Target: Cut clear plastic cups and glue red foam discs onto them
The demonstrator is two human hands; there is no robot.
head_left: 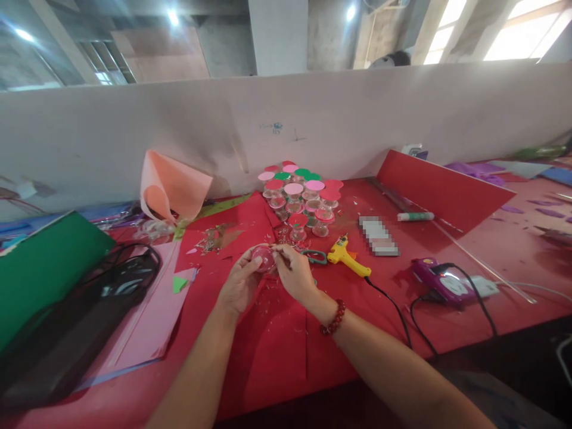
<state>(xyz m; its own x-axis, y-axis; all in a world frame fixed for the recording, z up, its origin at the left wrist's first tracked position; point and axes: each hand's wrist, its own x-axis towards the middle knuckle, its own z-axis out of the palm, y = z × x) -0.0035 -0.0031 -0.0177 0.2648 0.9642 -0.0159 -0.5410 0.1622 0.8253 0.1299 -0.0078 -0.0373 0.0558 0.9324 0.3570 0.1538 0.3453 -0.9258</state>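
My left hand [239,285] is closed around a small clear plastic cup [263,258] held just above the red table [402,298]. My right hand [292,271], with a red bead bracelet [333,320] on the wrist, has its fingers pinched at the cup's rim. Just beyond my hands lies a pair of green-handled scissors [317,257]. A cluster of several clear cups capped with pink, red and green foam discs [299,193] stands behind them.
A yellow glue gun [346,255] with a black cord lies right of my hands. A purple device [440,283], a white glue stick [415,216], red foam sheets [438,187], a curled peach sheet [172,187], a green sheet [42,268] and a black bag [89,310] lie around. A white partition wall [357,119] runs behind the table.
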